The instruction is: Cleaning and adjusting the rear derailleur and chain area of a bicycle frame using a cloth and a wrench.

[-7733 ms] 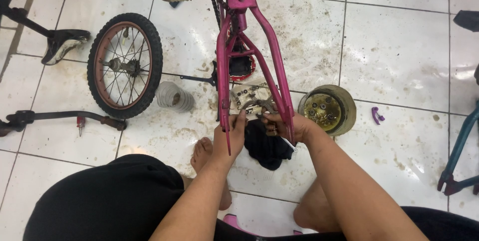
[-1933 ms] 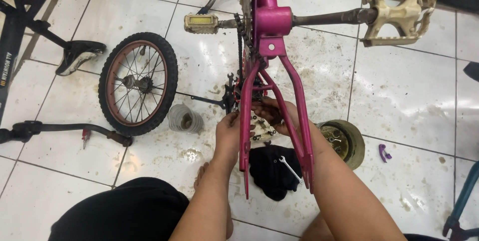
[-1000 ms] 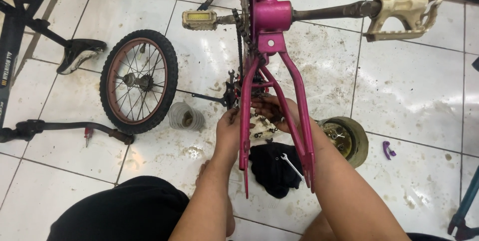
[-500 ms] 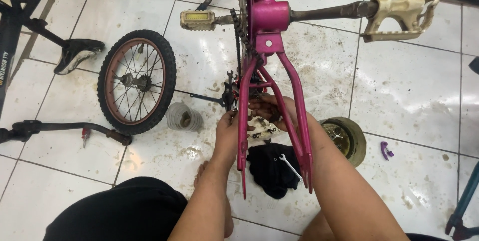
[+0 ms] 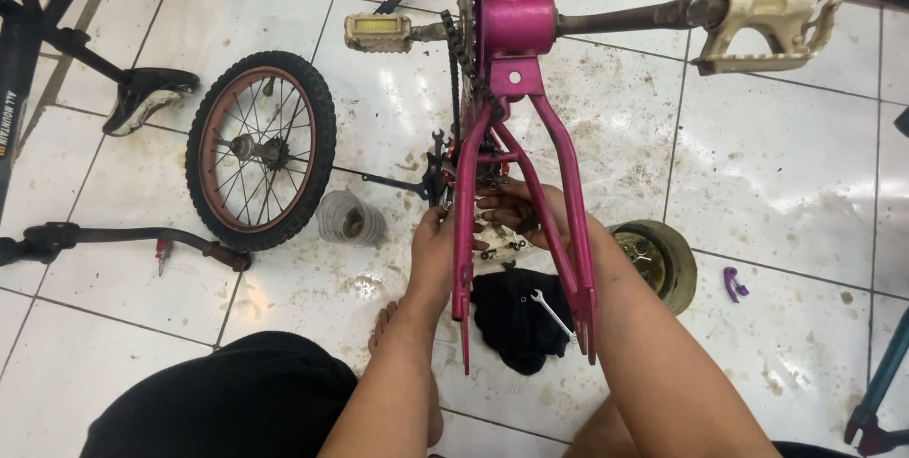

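Both hands are working low between the two rear stays of the pink frame, which is standing upside down on the tiled floor. The left hand is pressing against the left stay from outside, fingers curled around it near the chain. The right hand is reaching in between the stays, its fingers bent onto a small dark part by the chain; whether it is pinching this part or only pushing it, the picture is not showing clearly.

Compared with half a second ago, almost nothing is changing: the hands are staying at the same place on the stays and only the fingers seem to be shifting a little. This is suggesting slow, fine work on the chain area and not a new step. Compared with the oldest frame, the difference is bigger: the hands are now higher up along the stays, closer to the chain, and the view is showing the two pedals, which were out of sight then.

Below the hands a black cloth is lying with a small wrench on it. The loose wheel is lying to the left, well apart, and a round tin is sitting just beside the right forearm.
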